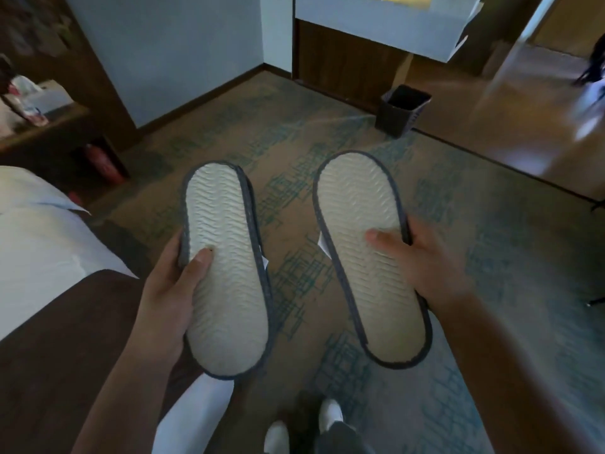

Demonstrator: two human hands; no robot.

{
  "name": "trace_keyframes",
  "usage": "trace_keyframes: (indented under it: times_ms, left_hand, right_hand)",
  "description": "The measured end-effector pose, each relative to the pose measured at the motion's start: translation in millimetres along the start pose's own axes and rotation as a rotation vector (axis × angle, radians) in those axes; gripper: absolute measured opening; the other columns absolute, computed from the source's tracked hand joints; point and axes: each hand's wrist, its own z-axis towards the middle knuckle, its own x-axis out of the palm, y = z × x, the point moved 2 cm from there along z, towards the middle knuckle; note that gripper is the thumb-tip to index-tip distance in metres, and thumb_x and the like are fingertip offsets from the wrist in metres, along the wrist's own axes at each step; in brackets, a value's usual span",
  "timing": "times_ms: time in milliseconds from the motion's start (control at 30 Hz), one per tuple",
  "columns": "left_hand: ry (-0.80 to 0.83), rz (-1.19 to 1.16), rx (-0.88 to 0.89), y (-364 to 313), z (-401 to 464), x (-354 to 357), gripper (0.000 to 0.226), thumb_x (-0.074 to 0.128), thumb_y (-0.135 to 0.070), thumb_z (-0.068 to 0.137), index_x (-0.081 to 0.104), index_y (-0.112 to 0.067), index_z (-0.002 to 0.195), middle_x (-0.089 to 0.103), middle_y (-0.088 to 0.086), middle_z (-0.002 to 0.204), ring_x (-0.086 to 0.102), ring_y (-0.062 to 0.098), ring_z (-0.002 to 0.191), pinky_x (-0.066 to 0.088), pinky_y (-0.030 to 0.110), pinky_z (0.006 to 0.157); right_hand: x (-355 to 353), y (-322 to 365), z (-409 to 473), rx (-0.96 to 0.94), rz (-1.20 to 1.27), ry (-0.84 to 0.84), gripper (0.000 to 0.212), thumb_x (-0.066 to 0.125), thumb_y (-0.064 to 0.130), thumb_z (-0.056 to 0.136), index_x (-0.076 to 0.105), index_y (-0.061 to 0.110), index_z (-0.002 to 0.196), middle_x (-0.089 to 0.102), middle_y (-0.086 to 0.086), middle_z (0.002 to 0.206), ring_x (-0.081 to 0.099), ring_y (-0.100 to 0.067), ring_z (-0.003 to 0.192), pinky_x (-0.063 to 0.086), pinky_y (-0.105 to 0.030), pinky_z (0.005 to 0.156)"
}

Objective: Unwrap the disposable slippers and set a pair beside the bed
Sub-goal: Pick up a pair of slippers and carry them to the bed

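I hold two disposable slippers above the carpet, soles up, each with a pale ribbed sole and dark grey edging. My left hand (170, 286) grips the left slipper (226, 273) at its left edge, thumb on the sole. My right hand (422, 260) holds the right slipper (366, 253) at its right edge, thumb across the sole. No wrapper shows on either slipper; a small white tag sticks out from the inner edge of each. The bed (39, 257), with white sheet and brown runner, lies at my left.
Patterned carpet (327, 152) spreads ahead. A dark waste bin (401, 109) stands by the wooden wall panel at the back. A wooden shelf (42, 126) with clutter is at far left, a red object beneath it. My white shoes (330, 412) are at the bottom.
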Motion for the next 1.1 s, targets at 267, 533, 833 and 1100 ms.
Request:
trace_keyframes:
  times_ms: [267,533,833,1100]
  left_hand:
    - [-0.21,-0.023,-0.007,16.4,37.3,8.5,0.034,0.057,-0.029,0.1,0.059,-0.044,0.131,0.068,-0.003,0.129,0.065,0.025,0.119,0.045,0.058,0.104]
    - [-0.518,-0.125,-0.103,35.6,45.5,-14.5,0.037,0.055,-0.027,0.1,0.058,-0.044,0.133,0.066,0.003,0.13,0.06,0.039,0.121,0.048,0.068,0.094]
    - [-0.639,-0.028,-0.08,41.3,141.3,-58.1,0.035,0.058,-0.031,0.099,0.058,-0.042,0.133,0.069,-0.005,0.122,0.066,0.026,0.113,0.056,0.051,0.09]
    - [-0.706,-0.005,-0.096,36.6,249.8,-130.6,0.031,0.057,-0.024,0.1,0.063,-0.035,0.128,0.073,-0.002,0.117,0.067,0.021,0.107,0.055,0.039,0.084]
  right_hand:
    - [18.5,-0.6,124.9,-0.05,-0.018,0.187,0.027,0.078,0.018,0.085,0.071,0.011,0.111,0.08,-0.002,0.099,0.075,-0.014,0.09,0.06,-0.033,0.077]
    - [88.5,5.9,206.8,-0.017,-0.01,0.48,0.023,0.073,0.01,0.091,0.072,0.019,0.112,0.08,0.004,0.104,0.076,-0.011,0.095,0.058,-0.03,0.08]
    - [200.0,-1.5,303.8,0.035,-0.056,0.561,0.04,0.079,0.036,0.066,0.075,0.019,0.102,0.081,0.003,0.1,0.076,-0.017,0.097,0.059,-0.044,0.091]
    - [304.2,32.2,397.3,0.046,-0.031,0.631,0.019,0.074,0.016,0.086,0.073,0.021,0.105,0.081,0.007,0.1,0.076,-0.012,0.094,0.058,-0.035,0.082]
